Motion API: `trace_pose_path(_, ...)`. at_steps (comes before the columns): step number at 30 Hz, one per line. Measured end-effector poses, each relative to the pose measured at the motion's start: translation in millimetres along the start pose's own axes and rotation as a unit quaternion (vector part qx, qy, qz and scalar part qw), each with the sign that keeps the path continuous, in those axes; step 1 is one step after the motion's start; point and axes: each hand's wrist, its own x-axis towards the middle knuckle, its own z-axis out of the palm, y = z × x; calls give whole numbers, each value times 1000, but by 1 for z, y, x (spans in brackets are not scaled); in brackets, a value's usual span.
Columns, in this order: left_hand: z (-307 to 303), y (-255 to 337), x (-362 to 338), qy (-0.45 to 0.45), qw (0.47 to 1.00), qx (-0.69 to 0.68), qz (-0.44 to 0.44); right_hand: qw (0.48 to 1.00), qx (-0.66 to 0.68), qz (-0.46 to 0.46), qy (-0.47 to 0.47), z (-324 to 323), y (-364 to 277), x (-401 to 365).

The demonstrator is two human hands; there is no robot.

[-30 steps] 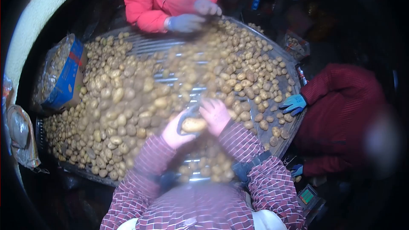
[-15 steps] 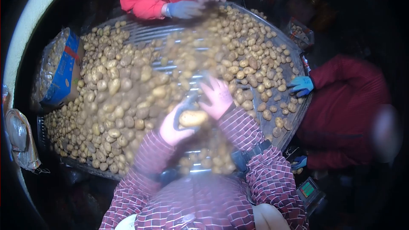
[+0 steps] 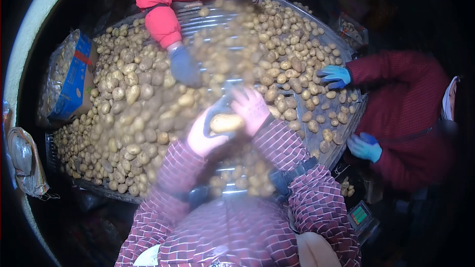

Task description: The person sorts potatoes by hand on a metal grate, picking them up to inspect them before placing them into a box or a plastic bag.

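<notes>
A large pale potato lies in my left hand, whose glove has a pinkish back and grey-blue palm; the fingers and thumb curve around it. My right hand, in the same kind of glove, is just right of that potato, its slightly blurred fingers stretched out toward the left fingertips. Nothing shows in the right hand. Below both hands, many loose potatoes cover a slatted sorting table, and those around the middle look smeared.
A blue carton stands at the table's left edge. Across the table a person in a red jacket reaches a gloved hand over the potatoes. Another person in dark red works at the right. A scale display sits lower right.
My right hand has come closer to the potato in my left hand, fingers less spread. The person opposite has reached toward the middle; the person at right has shifted both hands.
</notes>
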Motion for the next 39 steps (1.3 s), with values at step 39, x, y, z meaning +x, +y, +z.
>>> trace_pose_path(39, -11, -90, -179, 279, 937, -65, -201, 933, 164, 123, -294, 66, -50, 62)
